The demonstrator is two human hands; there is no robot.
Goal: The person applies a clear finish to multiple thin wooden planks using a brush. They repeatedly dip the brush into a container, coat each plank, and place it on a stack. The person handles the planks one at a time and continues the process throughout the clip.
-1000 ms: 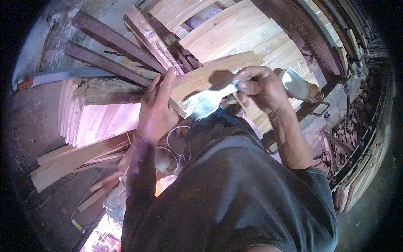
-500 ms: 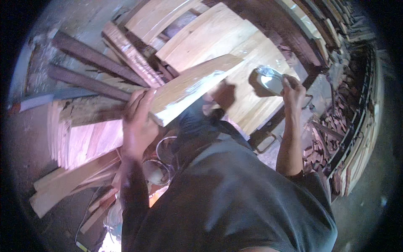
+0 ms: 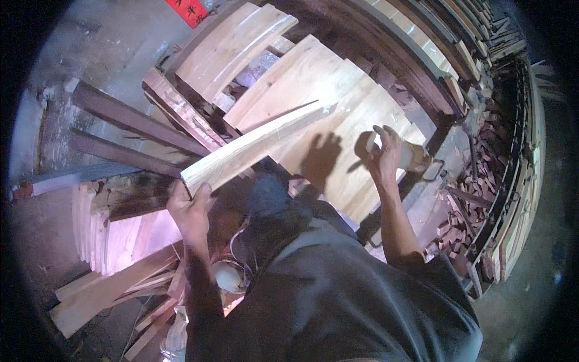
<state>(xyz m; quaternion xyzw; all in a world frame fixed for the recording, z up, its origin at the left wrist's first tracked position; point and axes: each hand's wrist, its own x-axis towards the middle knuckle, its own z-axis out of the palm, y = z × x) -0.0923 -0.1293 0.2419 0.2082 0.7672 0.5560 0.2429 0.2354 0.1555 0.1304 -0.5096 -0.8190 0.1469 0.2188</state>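
My left hand (image 3: 192,208) is closed on the near left end of a long wooden board (image 3: 253,145), thumb on top. The board slants up to the right, its far end over a wide panel of joined planks (image 3: 362,90). Above the panel's right part, my right hand (image 3: 385,151) is raised with curled fingers. A small bright patch shows between them; what it belongs to is unclear. A brownish, see-through looking object (image 3: 415,157) sits just right of this hand, and I cannot tell whether the hand touches it. The hand's shadow falls on the panel.
Dark beams (image 3: 132,111) jut out on the left, above stacked pale boards (image 3: 132,241). A whitish round container (image 3: 229,276) stands near my left forearm. Wood scraps (image 3: 452,235) and stacked planks (image 3: 518,205) line the right. A red paper strip (image 3: 188,11) is at the top.
The board has tilted, hiding its white-smeared surface, and its near end has moved down and left. My right hand has moved left and lower; the shiny round object it pinched no longer shows plainly.
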